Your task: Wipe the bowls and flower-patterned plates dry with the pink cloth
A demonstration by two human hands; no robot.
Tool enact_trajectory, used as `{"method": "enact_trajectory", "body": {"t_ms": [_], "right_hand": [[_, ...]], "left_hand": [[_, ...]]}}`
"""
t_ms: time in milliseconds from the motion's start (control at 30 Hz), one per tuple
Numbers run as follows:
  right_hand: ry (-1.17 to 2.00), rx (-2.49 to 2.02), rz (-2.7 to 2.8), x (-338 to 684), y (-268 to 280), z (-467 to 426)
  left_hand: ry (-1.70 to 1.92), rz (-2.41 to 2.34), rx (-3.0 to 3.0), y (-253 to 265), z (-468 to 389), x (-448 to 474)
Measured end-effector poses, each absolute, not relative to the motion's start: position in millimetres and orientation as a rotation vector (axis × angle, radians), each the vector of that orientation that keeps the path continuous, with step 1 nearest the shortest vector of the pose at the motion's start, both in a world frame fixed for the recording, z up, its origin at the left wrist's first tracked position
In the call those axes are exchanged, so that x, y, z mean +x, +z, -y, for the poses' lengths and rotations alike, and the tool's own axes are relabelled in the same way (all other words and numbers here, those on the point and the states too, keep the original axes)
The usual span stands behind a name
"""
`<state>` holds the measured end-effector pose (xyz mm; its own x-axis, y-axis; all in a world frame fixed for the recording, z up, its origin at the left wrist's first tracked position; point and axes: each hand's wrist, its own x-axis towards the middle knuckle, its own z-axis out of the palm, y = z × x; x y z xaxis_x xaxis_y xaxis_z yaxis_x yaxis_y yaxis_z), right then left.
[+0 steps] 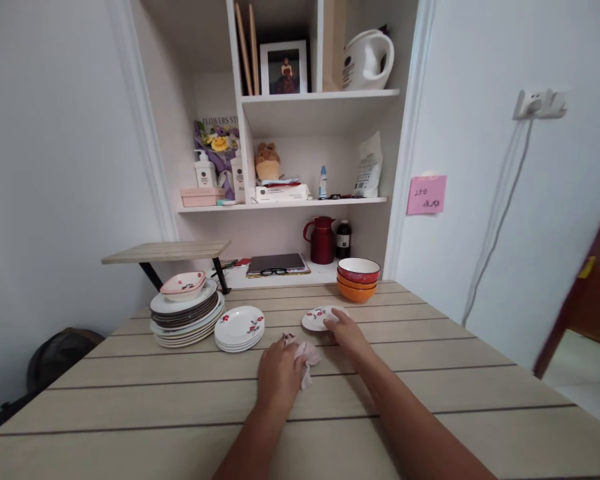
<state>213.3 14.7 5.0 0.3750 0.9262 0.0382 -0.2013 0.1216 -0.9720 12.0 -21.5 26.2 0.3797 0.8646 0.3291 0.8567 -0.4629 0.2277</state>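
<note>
My left hand (280, 368) is closed around a crumpled pale pink cloth (307, 357) on the table, and part of the cloth sticks out to the right of the fingers. With my right hand (347, 333) I grip the right edge of a small white plate (314, 319) with red flowers, which lies at or just above the tabletop. To the left of the cloth is a short stack of white flowered plates (240, 327). Behind my right hand stands a stack of bowls (359, 273), a red one on top of orange ones.
A taller stack of mixed plates (185, 320), topped by a square pinkish dish (183, 283), stands at the left below a small wooden riser (165, 251). Along the back are a dark laptop (276, 263), a red jug (323, 240) and a dark bottle (343, 240).
</note>
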Motion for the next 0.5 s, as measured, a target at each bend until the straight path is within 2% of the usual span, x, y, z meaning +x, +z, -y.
{"method": "enact_trajectory", "body": {"t_ms": [200, 500], "right_hand": [[0.610, -1.643, 1.122, 222, 23, 0], [0.378, -2.088, 1.530, 208, 45, 22]], "left_hand": [[0.662, -1.551, 2.571, 23, 20, 11], [0.648, -1.478, 2.556, 23, 19, 10]]}}
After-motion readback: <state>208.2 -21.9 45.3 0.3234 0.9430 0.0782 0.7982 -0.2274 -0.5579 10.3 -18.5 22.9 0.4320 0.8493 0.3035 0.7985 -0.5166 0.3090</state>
